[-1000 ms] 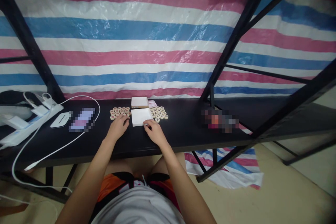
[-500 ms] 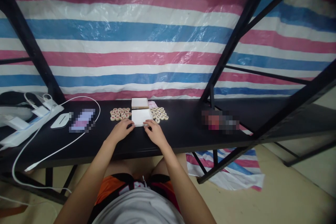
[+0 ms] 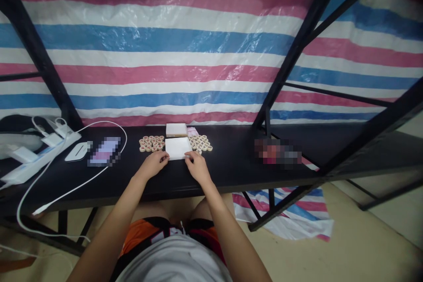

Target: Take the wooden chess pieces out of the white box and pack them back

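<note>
A shallow white box lies on the black table in front of me, its inside facing up. At its near left corner, the fingertips of my left hand are closed on the edge. My right hand pinches the near right corner between thumb and fingers. To the left of the box sit several round Chinese chess pieces with red characters, set close together in rows. More Chinese chess pieces, with dark characters, lie to the right; my right fingers partly hide the nearest one.
Behind the white box stands a second white box with a tan side, next to a pinkish paper. On the left are a blurred-out phone, a white device, cables and a power strip. Black metal posts flank the table.
My right hand has shifted slightly to the right, from the box's near edge to its corner, and now covers part of a chess piece. My left hand stays at its corner.
</note>
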